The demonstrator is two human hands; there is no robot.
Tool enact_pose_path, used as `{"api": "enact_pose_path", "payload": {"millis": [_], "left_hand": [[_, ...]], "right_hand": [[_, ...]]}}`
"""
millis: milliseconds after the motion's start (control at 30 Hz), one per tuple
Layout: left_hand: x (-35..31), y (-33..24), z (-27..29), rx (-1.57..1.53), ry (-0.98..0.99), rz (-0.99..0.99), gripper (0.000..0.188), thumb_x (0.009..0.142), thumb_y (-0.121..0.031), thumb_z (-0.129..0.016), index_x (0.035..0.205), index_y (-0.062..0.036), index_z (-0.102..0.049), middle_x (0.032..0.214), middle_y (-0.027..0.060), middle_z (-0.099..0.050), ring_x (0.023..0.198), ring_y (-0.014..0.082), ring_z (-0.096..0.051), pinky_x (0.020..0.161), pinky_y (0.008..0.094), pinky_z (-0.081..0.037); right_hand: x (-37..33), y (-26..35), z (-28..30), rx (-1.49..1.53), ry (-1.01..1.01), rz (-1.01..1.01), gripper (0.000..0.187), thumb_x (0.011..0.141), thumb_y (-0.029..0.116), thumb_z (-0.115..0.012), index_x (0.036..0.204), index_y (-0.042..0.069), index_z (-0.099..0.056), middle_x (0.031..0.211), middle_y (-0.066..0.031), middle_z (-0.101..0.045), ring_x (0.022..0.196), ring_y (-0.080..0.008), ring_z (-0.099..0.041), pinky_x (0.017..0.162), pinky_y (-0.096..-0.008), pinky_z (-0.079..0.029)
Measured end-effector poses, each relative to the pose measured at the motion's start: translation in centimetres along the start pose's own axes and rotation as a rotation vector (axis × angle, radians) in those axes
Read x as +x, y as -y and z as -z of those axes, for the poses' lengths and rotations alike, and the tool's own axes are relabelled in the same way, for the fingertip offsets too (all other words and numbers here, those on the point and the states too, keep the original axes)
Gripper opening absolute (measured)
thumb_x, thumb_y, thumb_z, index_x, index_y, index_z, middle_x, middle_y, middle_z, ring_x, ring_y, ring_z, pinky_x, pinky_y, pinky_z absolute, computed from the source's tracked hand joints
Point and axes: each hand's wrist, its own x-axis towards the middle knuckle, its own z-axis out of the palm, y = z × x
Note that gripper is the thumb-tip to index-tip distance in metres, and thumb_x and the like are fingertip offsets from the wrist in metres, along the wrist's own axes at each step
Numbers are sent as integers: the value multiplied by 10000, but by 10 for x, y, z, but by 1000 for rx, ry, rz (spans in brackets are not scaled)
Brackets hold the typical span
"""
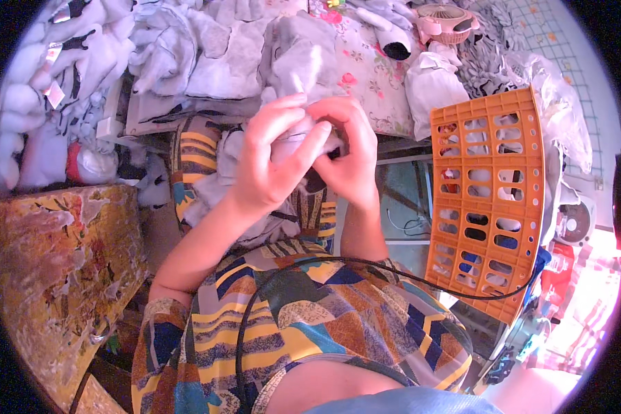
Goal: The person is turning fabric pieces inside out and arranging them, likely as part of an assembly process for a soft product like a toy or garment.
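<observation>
Close together in front of my chest, both hands are closed around a pale grey plush fabric piece [293,143]. My left hand [272,155] has its fingers curled over the top and its thumb stretched across toward the other hand. My right hand [352,148] pinches the piece's right side, beside a small dark part between the two hands. The fingertips partly hide what they grip. More pale grey plush pieces [269,228] lie on my lap under my wrists. Just beyond my hands, flat plush pieces [231,65] are spread on the table.
The table has a flowered cover [362,86]. Heaps of grey plush [90,48] fill the far left. A worn board [62,255] stands at the near left. At my right is an orange plastic basket [486,200]; a pink fan [445,24] sits beyond. A black cable [297,262] crosses my body.
</observation>
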Motion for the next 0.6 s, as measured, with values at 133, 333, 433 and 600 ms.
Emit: {"api": "enact_pose_path", "payload": {"millis": [133, 333, 433, 600], "left_hand": [[19, -9, 5, 402, -108, 129, 536, 586, 71, -635, 1101, -25, -522, 1084, 148, -508, 971, 386, -543, 818, 448, -445], [11, 0, 11, 64, 40, 292, 478, 587, 88, -575, 1054, -1, -524, 954, 188, -553, 897, 391, -549, 784, 441, -452], [13, -12, 9, 123, 72, 206, 430, 577, 83, -588, 998, 0, -555, 917, 164, -552, 854, 366, -559, 752, 434, -459], [8, -23, 3, 153, 88, 36, 352, 590, 22, -642, 935, 10, -572, 801, 129, -539, 739, 315, -570, 650, 402, -471]], "right_hand": [[3, -6, 7, -3, -9, 85, 291, 578, -63, -679, 836, 23, -573, 850, -101, -596, 820, -265, -595, 758, -342, -479], [11, 11, 1, -135, -5, 128, 518, 518, -53, -677, 1014, 30, -552, 931, -134, -561, 837, -323, -579, 753, -365, -490], [3, -5, -2, -216, -128, 185, 514, 519, -43, -687, 1012, 29, -559, 916, -133, -563, 839, -323, -581, 732, -362, -493], [-1, -4, -1, -162, -206, 14, 253, 645, -3, -623, 896, 30, -612, 712, -60, -497, 620, -182, -470, 562, -286, -394]]}}
